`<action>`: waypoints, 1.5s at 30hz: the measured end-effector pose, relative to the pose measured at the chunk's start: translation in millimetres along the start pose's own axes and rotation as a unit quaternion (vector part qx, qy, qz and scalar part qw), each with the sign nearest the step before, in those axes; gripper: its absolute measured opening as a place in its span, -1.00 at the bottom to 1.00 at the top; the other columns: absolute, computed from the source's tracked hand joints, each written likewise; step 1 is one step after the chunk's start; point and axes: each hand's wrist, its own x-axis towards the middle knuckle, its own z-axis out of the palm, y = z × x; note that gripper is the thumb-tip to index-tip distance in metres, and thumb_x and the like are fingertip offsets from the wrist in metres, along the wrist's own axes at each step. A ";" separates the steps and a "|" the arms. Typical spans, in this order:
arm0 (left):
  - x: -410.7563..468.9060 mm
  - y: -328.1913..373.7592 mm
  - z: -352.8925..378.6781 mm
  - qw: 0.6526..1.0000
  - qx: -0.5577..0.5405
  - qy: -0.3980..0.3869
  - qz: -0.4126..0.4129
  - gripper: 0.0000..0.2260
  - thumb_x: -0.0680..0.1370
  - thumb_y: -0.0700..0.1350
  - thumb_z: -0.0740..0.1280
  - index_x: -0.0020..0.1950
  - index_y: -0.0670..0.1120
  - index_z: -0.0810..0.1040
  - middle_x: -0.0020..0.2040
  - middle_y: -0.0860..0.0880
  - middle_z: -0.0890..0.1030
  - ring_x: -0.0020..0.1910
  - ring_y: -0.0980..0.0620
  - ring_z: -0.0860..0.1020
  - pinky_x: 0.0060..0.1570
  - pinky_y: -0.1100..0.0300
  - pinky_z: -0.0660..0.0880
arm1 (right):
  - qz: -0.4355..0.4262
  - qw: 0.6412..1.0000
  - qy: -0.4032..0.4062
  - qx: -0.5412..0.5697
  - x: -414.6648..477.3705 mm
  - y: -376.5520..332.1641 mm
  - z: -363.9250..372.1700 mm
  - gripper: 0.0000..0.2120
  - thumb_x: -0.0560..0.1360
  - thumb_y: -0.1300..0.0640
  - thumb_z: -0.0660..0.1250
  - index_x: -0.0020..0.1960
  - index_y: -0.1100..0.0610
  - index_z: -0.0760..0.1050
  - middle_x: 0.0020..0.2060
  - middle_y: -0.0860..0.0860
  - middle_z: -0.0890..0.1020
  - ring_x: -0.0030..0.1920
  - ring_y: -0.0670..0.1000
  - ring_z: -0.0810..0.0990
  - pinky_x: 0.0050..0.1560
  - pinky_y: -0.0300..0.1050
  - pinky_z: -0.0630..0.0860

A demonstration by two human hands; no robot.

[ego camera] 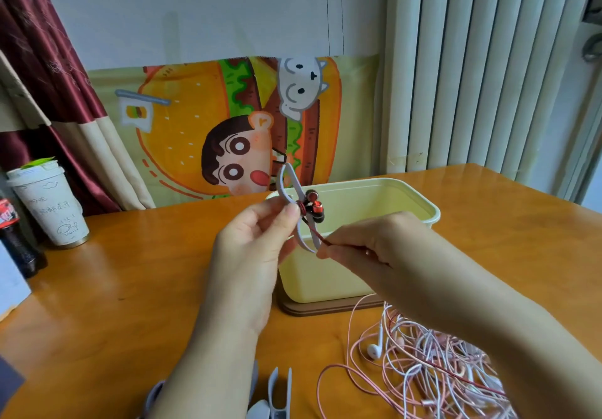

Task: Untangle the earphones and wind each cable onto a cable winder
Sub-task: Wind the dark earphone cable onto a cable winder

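Above yellow tub, left hand pinches grey cable winder upright, red earbuds pinned at its waist, likely as anchor. Right hand, apart, pinches red cable taut for wrapping. Pink-white tangle waits on worktop.

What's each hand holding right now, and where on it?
Left hand pinches the grey cable winder at its middle. Right hand pinches the red cable beside the winder's lower end.

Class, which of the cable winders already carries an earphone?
The winder gripped by the left hand: red earbuds sit at its middle, red cable running to the right hand. The spare winders lying near the table edge are bare.
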 end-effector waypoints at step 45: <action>8.6 -14.5 -4.3 0.992 -0.103 0.029 -0.070 -0.86 0.55 -0.26 0.30 0.04 -0.12 0.61 -0.08 -0.08 0.69 -0.12 0.04 0.65 -0.14 0.24 0.61 | 0.051 0.998 -0.023 0.022 7.4 19.4 25.1 -0.75 0.60 0.07 0.19 0.10 0.06 0.63 -0.27 -0.06 0.61 -0.27 -0.14 0.49 -0.21 -0.31 0.38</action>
